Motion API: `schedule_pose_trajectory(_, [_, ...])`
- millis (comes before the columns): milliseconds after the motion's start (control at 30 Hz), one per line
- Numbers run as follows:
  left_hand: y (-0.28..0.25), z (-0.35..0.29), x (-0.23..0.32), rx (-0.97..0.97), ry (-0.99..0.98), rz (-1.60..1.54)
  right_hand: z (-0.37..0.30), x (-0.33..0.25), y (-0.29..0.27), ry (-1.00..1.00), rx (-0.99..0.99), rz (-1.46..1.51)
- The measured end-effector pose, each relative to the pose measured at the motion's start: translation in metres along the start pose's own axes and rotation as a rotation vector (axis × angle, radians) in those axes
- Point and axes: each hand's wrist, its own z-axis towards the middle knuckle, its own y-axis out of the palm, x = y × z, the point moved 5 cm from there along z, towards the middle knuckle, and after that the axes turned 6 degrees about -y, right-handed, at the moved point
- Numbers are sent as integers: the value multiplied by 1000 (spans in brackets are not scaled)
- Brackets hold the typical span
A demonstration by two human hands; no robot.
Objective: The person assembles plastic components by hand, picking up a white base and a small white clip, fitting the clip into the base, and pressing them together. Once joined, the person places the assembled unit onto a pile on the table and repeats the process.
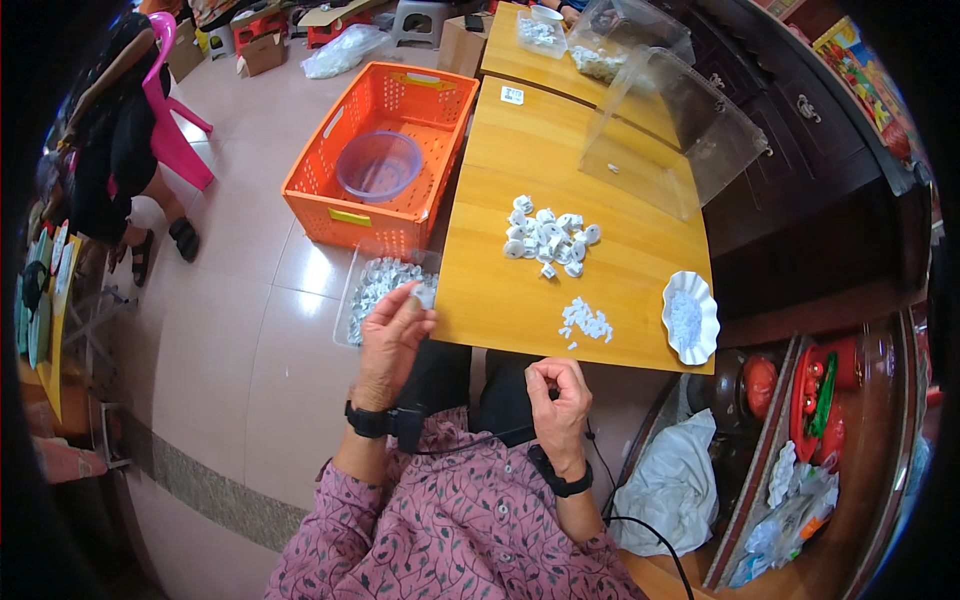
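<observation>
Left hand (393, 335): thumb and fingertips pinching one white piece; positioned over the near side of the parts bin, just left of the surface.
White piece (426, 294): small, plastic; in the left fingertips, beside the surface's left edge; partly covered by the fingers.
Right hand (562, 405): fingers curled in, thumb and forefinger tips pressed together; just off the surface's near edge. Whether anything tiny sits between the tips, cannot tell.
Wristbands: two, black; one on the left wrist (369, 420), one on the right (562, 477).
Surface (480, 190): yellow wood grain.
Heap of round parts (550, 238): white plastic, disc-faced, loosely piled mid-surface.
Scatter of small pieces (586, 322): white; between the heap and the near edge.
Scalloped dish (690, 354): white, fluted rim; near right corner; holds further small pale pieces.
Parts bin (348, 312): clear, filled with white parts; left of the surface, below its level.
Crate (385, 236): orange, perforated, yellow-marked; beyond the bin, beside the surface.
Bowl (378, 172): translucent purple, round; inside the crate.
Clear box (665, 140): transparent, tilted; far right of the surface.
Cabinet (800, 165): dark wood, metal pulls; right of the surface.
</observation>
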Motion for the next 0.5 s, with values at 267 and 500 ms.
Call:
schedule_pose_trajectory(267, [-111,45,12,403,119,125,-1,7,-4,47,-13,-35])
schedule_pose_trajectory(500, [-85,60,16,481,158,278,-5,29,-15,63,66,-51])
